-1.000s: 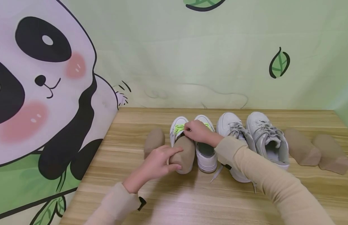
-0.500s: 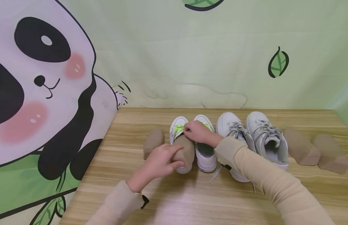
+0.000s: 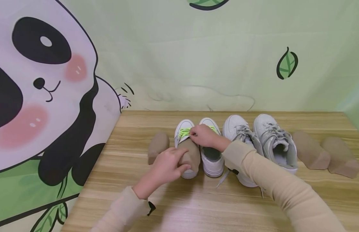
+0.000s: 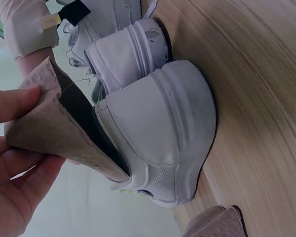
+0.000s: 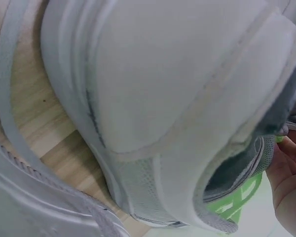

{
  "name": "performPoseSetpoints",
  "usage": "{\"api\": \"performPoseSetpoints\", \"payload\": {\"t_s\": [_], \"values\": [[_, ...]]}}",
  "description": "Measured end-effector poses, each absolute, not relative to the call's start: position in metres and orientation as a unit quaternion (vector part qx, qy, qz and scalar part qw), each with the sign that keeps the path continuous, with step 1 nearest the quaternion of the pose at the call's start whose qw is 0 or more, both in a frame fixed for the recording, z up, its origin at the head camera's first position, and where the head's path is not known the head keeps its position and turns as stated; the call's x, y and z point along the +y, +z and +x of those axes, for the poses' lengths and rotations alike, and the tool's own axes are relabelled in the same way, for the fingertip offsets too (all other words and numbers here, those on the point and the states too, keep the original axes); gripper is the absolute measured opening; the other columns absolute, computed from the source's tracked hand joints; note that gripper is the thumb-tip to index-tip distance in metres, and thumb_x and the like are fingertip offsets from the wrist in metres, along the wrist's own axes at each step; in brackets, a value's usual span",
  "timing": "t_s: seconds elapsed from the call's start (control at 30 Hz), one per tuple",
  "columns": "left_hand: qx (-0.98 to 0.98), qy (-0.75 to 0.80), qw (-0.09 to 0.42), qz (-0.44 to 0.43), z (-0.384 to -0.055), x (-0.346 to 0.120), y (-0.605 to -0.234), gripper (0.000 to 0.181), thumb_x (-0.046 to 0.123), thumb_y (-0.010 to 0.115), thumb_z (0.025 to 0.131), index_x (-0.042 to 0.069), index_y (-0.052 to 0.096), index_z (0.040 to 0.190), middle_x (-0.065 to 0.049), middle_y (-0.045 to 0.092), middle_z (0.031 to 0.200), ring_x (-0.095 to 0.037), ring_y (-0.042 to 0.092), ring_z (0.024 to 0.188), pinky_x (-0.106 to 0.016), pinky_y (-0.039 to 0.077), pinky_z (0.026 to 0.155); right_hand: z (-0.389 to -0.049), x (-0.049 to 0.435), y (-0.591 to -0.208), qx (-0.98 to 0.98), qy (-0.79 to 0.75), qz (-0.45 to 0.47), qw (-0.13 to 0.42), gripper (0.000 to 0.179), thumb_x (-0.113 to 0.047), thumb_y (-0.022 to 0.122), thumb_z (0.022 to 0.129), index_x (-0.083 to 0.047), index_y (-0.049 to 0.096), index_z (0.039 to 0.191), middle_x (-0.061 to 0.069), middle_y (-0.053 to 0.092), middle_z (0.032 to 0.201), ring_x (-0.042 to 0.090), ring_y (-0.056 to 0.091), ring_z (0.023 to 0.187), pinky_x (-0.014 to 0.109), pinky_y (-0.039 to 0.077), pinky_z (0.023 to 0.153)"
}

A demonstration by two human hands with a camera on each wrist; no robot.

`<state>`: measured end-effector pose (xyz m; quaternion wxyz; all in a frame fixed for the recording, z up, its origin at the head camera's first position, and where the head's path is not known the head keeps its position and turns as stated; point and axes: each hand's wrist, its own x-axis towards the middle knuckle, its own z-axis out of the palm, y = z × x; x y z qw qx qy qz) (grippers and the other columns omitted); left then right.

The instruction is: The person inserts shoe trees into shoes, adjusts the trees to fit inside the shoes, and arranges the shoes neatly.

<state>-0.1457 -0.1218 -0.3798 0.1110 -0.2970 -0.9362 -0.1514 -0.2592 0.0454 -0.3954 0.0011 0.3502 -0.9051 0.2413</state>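
Note:
My left hand point(image 3: 166, 164) grips the heel end of a brown moulded shoe insert point(image 3: 189, 153). Its front end sits inside the leftmost white sneaker point(image 3: 190, 174), which has neon green laces. In the left wrist view, thumb and fingers pinch the hollow insert point(image 4: 44, 121), tilted up out of the shoe opening point(image 4: 106, 133). My right hand point(image 3: 206, 135) pinches that sneaker's tongue near the laces; its fingertips are partly hidden. The matching white sneaker point(image 3: 213, 169) stands just right of it, partly under my right wrist, its dark insole showing.
Two larger white sneakers with grey laces, one nearer point(image 3: 232, 124) and one farther right point(image 3: 279, 151), stand side by side. Another brown insert point(image 3: 159, 146) lies at left; two more inserts point(image 3: 311, 151) lie at right. Behind the wooden table point(image 3: 220, 206) hangs a green panda backdrop point(image 3: 179, 64).
The insert has tipped and gone slightly deeper into the leftmost sneaker, so the shoe's heel now shows below it. My left hand shifted slightly right; my right hand stayed in place.

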Motion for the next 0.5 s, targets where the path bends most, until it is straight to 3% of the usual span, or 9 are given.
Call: {"api": "performPoseSetpoints", "payload": {"t_s": [0.23,0.5], "values": [[-0.939,-0.14,0.13,-0.284,-0.1463,-0.1184,-0.3816,0.043,0.033,0.067,0.074,0.008,0.059,0.108,-0.003,0.066,0.097,-0.02,0.06,0.09,-0.033,0.049,0.074,-0.2573,0.0465,-0.4007,-0.901,0.267,0.34,0.014,0.016,-0.007,0.051,0.08,-0.008,0.056,0.066,0.0,0.051,0.062,0.012,0.046,0.059,0.023,0.038,0.056],[-0.942,-0.133,0.12,-0.283,-0.1504,-0.1153,-0.3801,0.044,0.032,0.067,0.074,0.008,0.057,0.11,-0.003,0.066,0.097,-0.019,0.061,0.088,-0.033,0.049,0.072,-0.2561,0.0474,-0.4038,-0.901,0.283,0.327,0.021,0.013,-0.008,0.052,0.082,-0.007,0.058,0.07,0.003,0.058,0.069,0.014,0.051,0.064,0.027,0.043,0.061]]}}
